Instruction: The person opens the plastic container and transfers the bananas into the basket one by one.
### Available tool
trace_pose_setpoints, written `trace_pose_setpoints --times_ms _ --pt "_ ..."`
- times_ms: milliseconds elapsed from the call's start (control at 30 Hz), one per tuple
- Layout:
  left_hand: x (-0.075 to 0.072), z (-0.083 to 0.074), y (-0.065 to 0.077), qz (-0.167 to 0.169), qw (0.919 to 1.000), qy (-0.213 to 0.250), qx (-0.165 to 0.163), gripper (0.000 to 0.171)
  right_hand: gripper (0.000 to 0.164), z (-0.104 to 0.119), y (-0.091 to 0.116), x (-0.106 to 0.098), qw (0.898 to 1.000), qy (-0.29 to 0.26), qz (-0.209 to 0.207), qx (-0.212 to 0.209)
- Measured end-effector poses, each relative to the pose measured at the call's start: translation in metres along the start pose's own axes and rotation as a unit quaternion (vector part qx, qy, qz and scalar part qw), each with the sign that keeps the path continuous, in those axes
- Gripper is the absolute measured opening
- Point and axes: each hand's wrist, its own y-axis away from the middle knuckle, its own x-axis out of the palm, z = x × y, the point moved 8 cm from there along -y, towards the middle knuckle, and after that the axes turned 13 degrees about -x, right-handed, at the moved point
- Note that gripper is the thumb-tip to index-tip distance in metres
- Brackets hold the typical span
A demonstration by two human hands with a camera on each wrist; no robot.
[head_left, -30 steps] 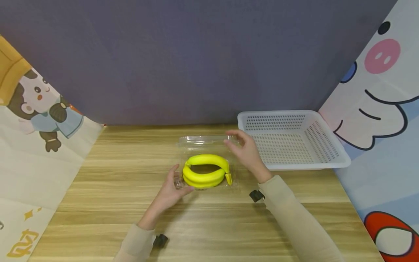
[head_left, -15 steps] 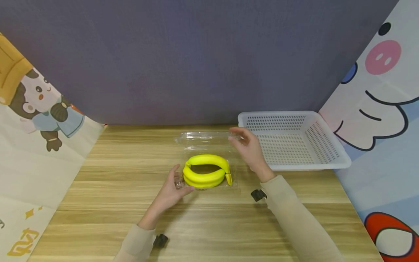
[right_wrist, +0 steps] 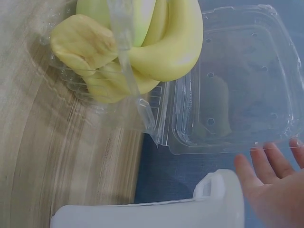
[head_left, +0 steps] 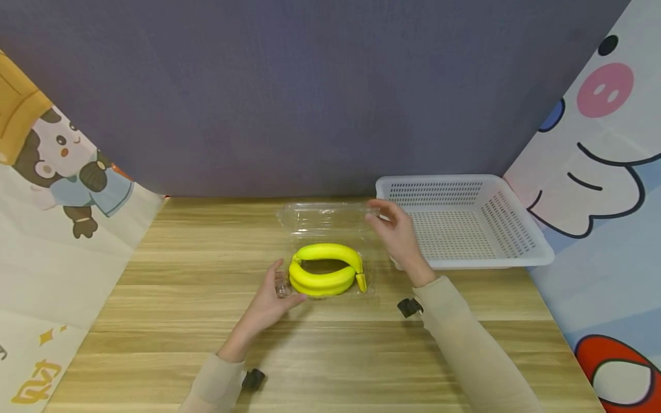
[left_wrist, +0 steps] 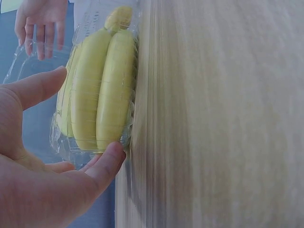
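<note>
Yellow bananas (head_left: 324, 281) lie in a clear plastic clamshell container (left_wrist: 64, 142) on the wooden table. Its see-through lid (right_wrist: 242, 76) is raised at the back, hinged along the far side. My left hand (head_left: 267, 301) grips the container's left end, thumb along the near side and fingers around the far side. At the lid's right edge is my right hand (head_left: 393, 234). Its fingers look fairly straight in the right wrist view, with the tips at the lid's rim; the thumb is hidden there.
A white perforated plastic basket (head_left: 465, 263) stands at the back right, close to my right hand. Behind the table rises a grey-blue panel (head_left: 268, 103). Cartoon-printed sheets border the left and right sides.
The lid has swung further back and up, with my right hand moving slightly away and to the right along with it. My left hand, the bananas and the container's base have stayed in place.
</note>
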Motion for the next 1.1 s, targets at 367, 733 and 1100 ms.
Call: trace_pose_setpoints --times_ms 367,733,1100 --pt "0.000 0.000 0.000 -0.002 1.0000 0.003 -0.001 0.111 0.040 -0.007 0.002 -0.006 1.000 0.007 -0.008 0.021" --pt "0.001 0.000 -0.001 0.003 1.0000 0.005 0.001 0.113 0.041 -0.008 0.003 -0.012 1.000 0.013 -0.002 0.025" --pt "0.000 0.000 0.001 0.002 0.9999 0.011 -0.001 0.112 0.039 -0.009 0.005 -0.014 0.999 0.027 0.005 0.039"
